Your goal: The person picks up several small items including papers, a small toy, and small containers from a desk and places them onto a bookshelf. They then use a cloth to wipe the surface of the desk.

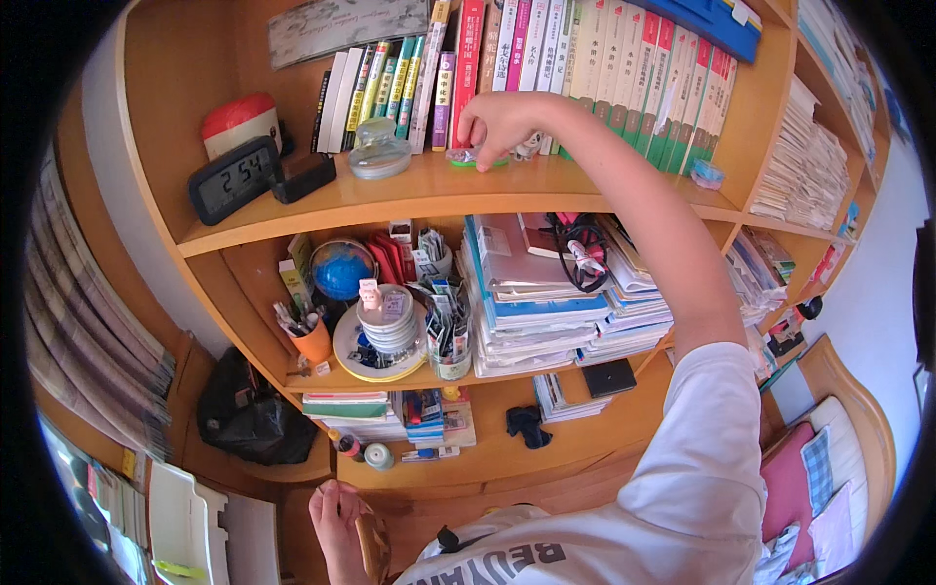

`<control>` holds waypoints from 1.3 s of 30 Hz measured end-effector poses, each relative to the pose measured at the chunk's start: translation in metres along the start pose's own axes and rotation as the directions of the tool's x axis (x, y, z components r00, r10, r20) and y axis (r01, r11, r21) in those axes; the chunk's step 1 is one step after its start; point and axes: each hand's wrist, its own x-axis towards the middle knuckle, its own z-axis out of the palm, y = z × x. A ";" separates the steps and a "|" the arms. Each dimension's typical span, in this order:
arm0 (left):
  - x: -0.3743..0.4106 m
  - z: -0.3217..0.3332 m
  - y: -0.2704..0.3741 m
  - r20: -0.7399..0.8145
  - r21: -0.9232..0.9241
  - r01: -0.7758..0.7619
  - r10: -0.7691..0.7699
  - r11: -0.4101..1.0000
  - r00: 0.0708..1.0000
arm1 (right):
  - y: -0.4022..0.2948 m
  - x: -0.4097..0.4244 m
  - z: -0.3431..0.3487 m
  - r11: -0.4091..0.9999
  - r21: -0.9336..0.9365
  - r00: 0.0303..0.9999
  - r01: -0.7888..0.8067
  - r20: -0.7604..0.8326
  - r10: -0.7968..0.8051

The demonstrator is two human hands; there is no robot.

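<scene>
My right hand [504, 126] reaches onto the upper bookshelf board [424, 183], palm down. Its thumb and fingers are around a small item with a green edge [459, 159], which rests on the board and is partly hidden by them. Just right of these fingers stands a small white figurine [525, 148]. To their left is a clear round container [380, 155]. Upright books [468, 69] line the shelf behind the hand. Low down, my left hand [336, 508] is held with bent fingers beside a curved wooden piece [374, 545]; whether it pinches something small is unclear.
A digital clock [232, 179] and a red-and-white object [241, 124] stand at the shelf's left end. Below are a globe [342, 269], an orange pen cup [313, 342], stacked tins [387, 322] and piled papers [534, 322]. A black bag [252, 424] sits lower left.
</scene>
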 end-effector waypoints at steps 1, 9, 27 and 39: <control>0.002 -0.002 -0.001 0.012 0.014 -0.005 0.005 1.000 1.000 | 0.000 0.002 0.001 1.000 -0.002 1.000 -0.003 -0.021 0.003; 0.011 -0.008 -0.005 0.038 0.037 0.004 -0.005 0.999 0.999 | -0.013 0.010 0.001 0.992 -0.075 0.987 -0.103 0.112 0.111; 0.011 -0.004 -0.003 0.023 0.073 0.030 -0.032 0.997 0.999 | -0.015 -0.022 -0.010 0.994 -0.095 0.998 0.061 0.018 -0.059; 0.017 0.006 -0.012 0.078 0.065 0.047 -0.052 0.997 0.996 | 0.080 -0.105 -0.049 0.983 0.000 0.983 -0.184 -0.008 0.184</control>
